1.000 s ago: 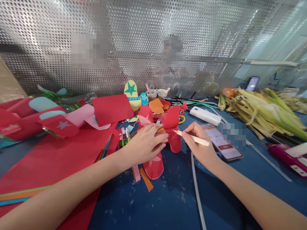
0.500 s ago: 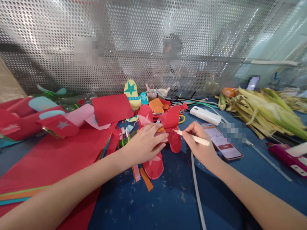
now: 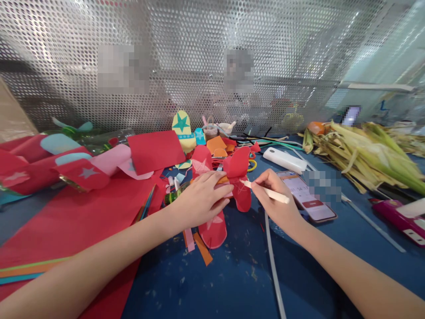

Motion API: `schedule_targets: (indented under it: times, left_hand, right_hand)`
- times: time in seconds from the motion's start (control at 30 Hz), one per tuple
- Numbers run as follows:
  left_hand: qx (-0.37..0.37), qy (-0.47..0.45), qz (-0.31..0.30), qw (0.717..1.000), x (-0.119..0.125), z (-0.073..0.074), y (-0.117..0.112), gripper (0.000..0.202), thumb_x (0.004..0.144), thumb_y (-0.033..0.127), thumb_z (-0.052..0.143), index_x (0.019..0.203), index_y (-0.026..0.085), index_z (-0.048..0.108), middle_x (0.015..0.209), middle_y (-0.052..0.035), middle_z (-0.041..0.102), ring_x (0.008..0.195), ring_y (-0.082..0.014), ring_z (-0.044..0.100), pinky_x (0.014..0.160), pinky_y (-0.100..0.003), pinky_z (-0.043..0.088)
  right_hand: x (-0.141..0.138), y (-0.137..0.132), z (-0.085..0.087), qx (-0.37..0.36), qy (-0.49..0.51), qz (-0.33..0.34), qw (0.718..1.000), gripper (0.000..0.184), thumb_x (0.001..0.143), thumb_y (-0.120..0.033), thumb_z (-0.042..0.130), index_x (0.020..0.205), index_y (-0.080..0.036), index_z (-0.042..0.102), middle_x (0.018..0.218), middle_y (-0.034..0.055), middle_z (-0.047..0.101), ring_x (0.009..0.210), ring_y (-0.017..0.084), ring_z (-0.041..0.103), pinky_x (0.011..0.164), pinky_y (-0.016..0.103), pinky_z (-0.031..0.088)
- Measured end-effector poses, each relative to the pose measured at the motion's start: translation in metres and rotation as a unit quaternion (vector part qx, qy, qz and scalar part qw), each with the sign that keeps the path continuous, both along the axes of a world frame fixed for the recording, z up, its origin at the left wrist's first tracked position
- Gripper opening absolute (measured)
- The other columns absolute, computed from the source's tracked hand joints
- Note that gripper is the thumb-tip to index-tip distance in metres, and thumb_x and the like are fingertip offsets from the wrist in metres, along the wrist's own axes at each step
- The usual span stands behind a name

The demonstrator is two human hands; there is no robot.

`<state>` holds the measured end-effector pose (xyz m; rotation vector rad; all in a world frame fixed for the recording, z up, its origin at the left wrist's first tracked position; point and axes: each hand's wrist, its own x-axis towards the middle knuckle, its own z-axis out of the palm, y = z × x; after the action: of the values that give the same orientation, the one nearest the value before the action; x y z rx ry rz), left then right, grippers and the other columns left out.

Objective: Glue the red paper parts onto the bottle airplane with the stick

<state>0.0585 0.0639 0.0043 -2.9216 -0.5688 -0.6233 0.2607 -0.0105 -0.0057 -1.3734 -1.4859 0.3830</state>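
My left hand (image 3: 204, 195) lies flat with fingers extended over a red paper cut-out with rounded lobes (image 3: 243, 203), covering its middle. Pale star outlines mark several of its lobes, and a bit of orange and pink paper shows by my fingertips. My right hand (image 3: 282, 212) pinches a white pen (image 3: 278, 196), its tip at the right lobe beside a faint star outline. Under my left wrist, a green bottle part (image 3: 170, 197) shows in part. Orange (image 3: 202, 249) and pink (image 3: 189, 239) paper strips stick out below my left hand.
Red paper sheets (image 3: 83, 221) cover the left side. To the right lie a phone (image 3: 314, 204), a white power-bank-like block (image 3: 284, 160), a white cable (image 3: 274, 270), corn husks (image 3: 365, 146) and a purple tool (image 3: 395, 217). Behind stands a perforated metal panel (image 3: 192, 57).
My left hand stays in place on the red cut-out. The pen tip in my right hand has shifted only very slightly near the star outline.
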Motion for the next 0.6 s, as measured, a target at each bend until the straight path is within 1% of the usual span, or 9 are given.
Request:
schedule_targets:
  times: [0.13,0.23,0.33,0.4,0.47,0.53,0.6]
  left_hand:
    - [-0.003,0.003,0.001,1.0,0.0,0.0,0.0,0.026,0.095,0.029,0.044,0.111,0.019,0.061,0.126,-0.0145,0.051,0.118,-0.0296,0.051,0.095,-0.048,0.049]
    - [-0.002,0.002,0.001,1.0,-0.001,-0.001,0.001,0.026,0.095,0.03,0.045,0.112,0.019,0.061,0.126,-0.0148,0.051,0.118,-0.0302,0.051,0.095,-0.049,0.049]
    - [0.007,-0.005,0.003,1.0,-0.001,-0.003,0.002,0.026,0.094,0.03,0.046,0.112,0.018,0.061,0.125,-0.0153,0.053,0.117,-0.03,0.053,0.096,-0.048,0.049]
    - [0.018,-0.008,0.005,1.0,-0.001,-0.004,0.003,0.026,0.094,0.029,0.046,0.112,0.018,0.06,0.123,-0.0152,0.055,0.117,-0.0297,0.053,0.096,-0.048,0.05]
    - [0.026,-0.011,0.008,1.0,-0.002,-0.005,0.004,0.025,0.095,0.029,0.046,0.113,0.019,0.06,0.121,-0.0145,0.056,0.118,-0.0293,0.054,0.095,-0.047,0.05]
    - [0.033,-0.014,0.009,0.999,-0.003,-0.007,0.005,0.026,0.094,0.029,0.046,0.114,0.019,0.06,0.121,-0.0145,0.057,0.116,-0.0294,0.055,0.094,-0.047,0.051]
    - [0.04,-0.016,0.01,0.999,-0.003,-0.007,0.005,0.026,0.094,0.029,0.047,0.115,0.019,0.059,0.123,-0.0152,0.056,0.116,-0.0299,0.055,0.094,-0.048,0.051]
  right_hand:
    - [0.002,0.0,0.0,0.01,0.019,-0.005,1.0,0.016,0.087,-0.026,0.054,0.073,-0.023,0.044,0.058,-0.0071,0.045,0.049,0.009,0.041,0.048,0.024,0.033]
    - [0.002,-0.001,0.002,0.051,0.081,-0.025,0.995,0.018,0.09,-0.028,0.05,0.074,-0.024,0.044,0.052,-0.0082,0.043,0.049,0.011,0.045,0.053,0.026,0.04]
    - [0.002,-0.002,0.004,0.08,0.132,-0.027,0.988,0.013,0.092,-0.027,0.045,0.079,-0.025,0.046,0.046,-0.0104,0.039,0.048,0.012,0.047,0.061,0.028,0.046]
    - [0.0,-0.002,0.002,0.064,0.123,-0.008,0.99,0.007,0.089,-0.025,0.047,0.083,-0.025,0.049,0.05,-0.0093,0.044,0.049,0.012,0.048,0.058,0.027,0.046]
    - [-0.002,-0.002,0.0,0.02,0.076,0.021,0.997,0.007,0.086,-0.025,0.052,0.079,-0.023,0.051,0.061,-0.0058,0.051,0.052,0.011,0.048,0.051,0.024,0.04]
    - [-0.005,-0.002,-0.003,-0.014,0.046,0.043,0.998,0.019,0.088,-0.031,0.052,0.071,-0.023,0.047,0.057,-0.006,0.046,0.05,0.01,0.043,0.048,0.024,0.035]
    - [-0.008,-0.001,-0.005,-0.022,0.045,0.043,0.998,0.021,0.089,-0.034,0.049,0.072,-0.023,0.045,0.057,-0.0063,0.043,0.05,0.011,0.042,0.048,0.024,0.035]
